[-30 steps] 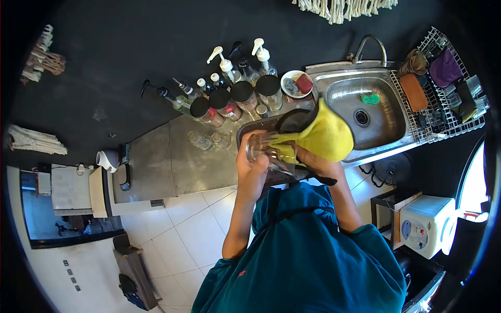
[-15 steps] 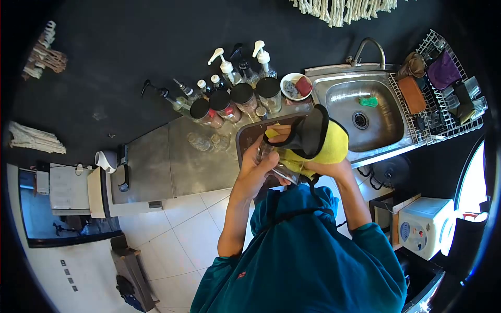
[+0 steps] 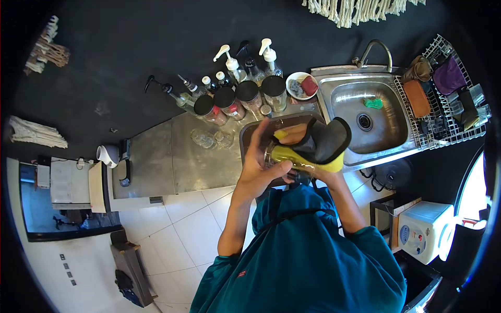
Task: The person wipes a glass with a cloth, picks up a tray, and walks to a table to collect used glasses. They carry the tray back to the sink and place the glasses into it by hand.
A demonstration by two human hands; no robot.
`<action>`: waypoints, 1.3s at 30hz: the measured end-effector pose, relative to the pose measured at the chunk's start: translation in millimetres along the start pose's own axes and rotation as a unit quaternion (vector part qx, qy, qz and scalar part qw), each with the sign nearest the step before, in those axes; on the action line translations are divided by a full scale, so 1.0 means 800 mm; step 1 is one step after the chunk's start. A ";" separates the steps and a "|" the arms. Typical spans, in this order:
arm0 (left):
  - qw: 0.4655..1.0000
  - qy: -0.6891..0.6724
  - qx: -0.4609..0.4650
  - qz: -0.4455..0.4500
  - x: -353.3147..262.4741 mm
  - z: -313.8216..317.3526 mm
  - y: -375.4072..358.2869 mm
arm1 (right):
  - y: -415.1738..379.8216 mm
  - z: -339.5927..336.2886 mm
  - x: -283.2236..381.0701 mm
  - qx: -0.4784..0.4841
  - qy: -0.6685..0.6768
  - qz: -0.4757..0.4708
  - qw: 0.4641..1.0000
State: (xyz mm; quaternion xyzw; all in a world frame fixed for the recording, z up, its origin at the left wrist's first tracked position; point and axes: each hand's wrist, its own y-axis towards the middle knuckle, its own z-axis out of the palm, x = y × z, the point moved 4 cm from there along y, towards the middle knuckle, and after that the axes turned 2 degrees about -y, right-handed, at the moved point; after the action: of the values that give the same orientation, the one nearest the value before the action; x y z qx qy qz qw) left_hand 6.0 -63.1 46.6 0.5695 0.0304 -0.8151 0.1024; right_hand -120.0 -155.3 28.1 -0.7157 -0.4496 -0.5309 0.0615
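Observation:
My left hand [image 3: 259, 169] grips a clear glass vessel [image 3: 293, 158] held over a brown tray [image 3: 244, 136]. The thumb lies across the glass and the index finger points upward. Yellow fabric shows through the glass wall. A yellow and black cloth [image 3: 333, 141] is bunched in my right hand [image 3: 324, 176], which it largely covers. Some fingertips poke out past its upper left edge. Cloth and glass meet between my two hands, in front of my teal top.
Black-lidded jars [image 3: 226, 99] and pump bottles [image 3: 233, 68] line the wall. Two small clear glass items [image 3: 203, 139] stand on the steel counter [image 3: 151, 161]. At right are a sink [image 3: 342, 112] with a green sponge [image 3: 372, 104] and a loaded dish rack [image 3: 433, 138]. A white bowl [image 3: 288, 88] sits between.
My left index finger has lifted and straightened, and its grip on the glass has shifted. The glass has turned, and the cloth's black part has swung to the right.

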 end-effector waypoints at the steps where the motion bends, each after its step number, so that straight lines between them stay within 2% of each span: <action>1: 1.000 0.000 0.000 -0.002 0.011 -0.011 0.001 | 0.007 -0.009 0.015 0.000 0.001 0.002 1.000; 3: 0.998 0.012 0.035 0.044 0.018 -0.015 0.006 | 0.013 -0.021 0.051 0.015 -0.031 -0.111 0.993; 4: 0.999 -0.013 0.005 0.042 0.021 -0.015 0.003 | 0.001 -0.017 0.032 -0.001 -0.080 -0.070 0.994; 5: 0.999 -0.014 0.009 0.041 0.009 -0.004 0.003 | -0.008 -0.009 0.019 -0.004 -0.082 -0.067 0.994; 7: 0.998 -0.042 -0.038 -0.019 -0.009 0.009 0.004 | -0.021 0.003 -0.017 -0.069 -0.053 0.016 0.996; 9: 0.998 -0.035 -0.049 -0.014 -0.009 0.008 0.004 | -0.012 0.007 -0.008 -0.071 -0.079 0.007 0.994; 11: 0.992 0.010 -0.070 0.105 -0.011 0.005 0.002 | -0.001 -0.002 0.016 -0.052 -0.005 -0.046 0.998; 13: 0.993 -0.010 -0.067 0.095 -0.017 0.009 -0.004 | -0.007 0.005 0.006 -0.038 0.024 -0.049 0.998; 15: 0.994 -0.028 -0.064 0.086 -0.019 0.011 -0.006 | -0.013 0.032 -0.017 -0.003 0.135 0.126 0.983; 16: 0.991 -0.019 -0.043 0.128 -0.022 0.014 -0.006 | -0.031 0.032 -0.025 -0.001 0.383 0.264 0.885; 17: 0.985 -0.013 -0.023 0.169 -0.023 0.017 -0.008 | -0.007 0.034 -0.007 0.043 0.230 0.033 0.972; 18: 0.977 0.062 -0.019 0.205 -0.024 0.015 -0.007 | -0.016 0.028 -0.004 0.032 0.300 0.124 0.945; 19: 0.976 0.062 -0.018 0.207 -0.024 0.010 -0.005 | -0.025 0.019 0.004 0.022 0.366 0.212 0.906; 20: 0.967 0.131 0.015 0.218 -0.026 0.009 -0.005 | -0.020 0.011 0.012 0.022 0.365 0.211 0.906; 22: 0.940 0.254 0.086 0.209 -0.033 0.008 -0.005 | -0.021 0.012 0.010 0.104 0.351 0.322 0.873; 23: 0.941 0.254 0.087 0.206 -0.039 0.005 -0.006 | -0.028 0.016 -0.006 0.103 0.352 0.324 0.872; 25: 0.917 0.330 0.103 0.197 -0.047 0.003 -0.001 | -0.034 0.029 -0.031 0.174 0.352 0.108 0.913; 26: 0.917 0.330 0.104 0.196 -0.049 0.005 0.000 | -0.034 0.030 -0.023 0.127 0.425 0.105 0.890; 27: 0.921 0.320 0.093 0.204 -0.052 0.006 0.000 | -0.033 0.034 -0.014 0.125 0.426 0.105 0.890; 29: 0.923 0.311 0.082 0.212 -0.054 0.005 0.001 | -0.025 0.034 0.002 0.034 0.507 0.257 0.822; 30: 0.939 0.262 0.065 0.214 -0.054 0.001 0.001 | -0.020 0.018 0.028 0.011 0.420 0.283 0.862; 31: 0.952 0.213 0.048 0.214 -0.054 -0.001 0.002 | -0.016 0.018 0.027 0.011 0.420 0.282 0.862; 32: 0.974 0.134 0.033 0.179 -0.053 -0.005 -0.002 | -0.010 0.015 0.026 0.026 0.316 0.260 0.912; 33: 0.975 0.133 0.034 0.177 -0.049 -0.005 -0.004 | -0.007 0.013 0.026 0.041 0.206 0.235 0.949; 35: 0.992 0.045 -0.079 0.089 -0.027 -0.024 -0.006 | -0.021 0.024 0.005 0.054 0.162 0.237 0.956; 36: 0.984 0.117 -0.063 0.119 -0.029 -0.025 -0.006 | -0.024 0.024 0.007 0.017 0.111 0.187 0.976; 37: 0.984 0.118 -0.062 0.120 -0.029 -0.020 -0.006 | -0.028 0.024 0.008 -0.024 0.060 0.136 0.989; 39: 0.969 0.144 -0.111 0.166 -0.032 0.005 -0.008 | -0.040 0.038 -0.009 -0.015 0.055 0.114 0.992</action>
State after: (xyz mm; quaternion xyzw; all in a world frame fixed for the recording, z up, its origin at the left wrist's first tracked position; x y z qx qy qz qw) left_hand 9.3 -54.1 71.8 0.6631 0.0404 -0.6875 0.2932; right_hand -121.5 -123.4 -3.0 -0.7328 -0.3534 -0.5656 0.1352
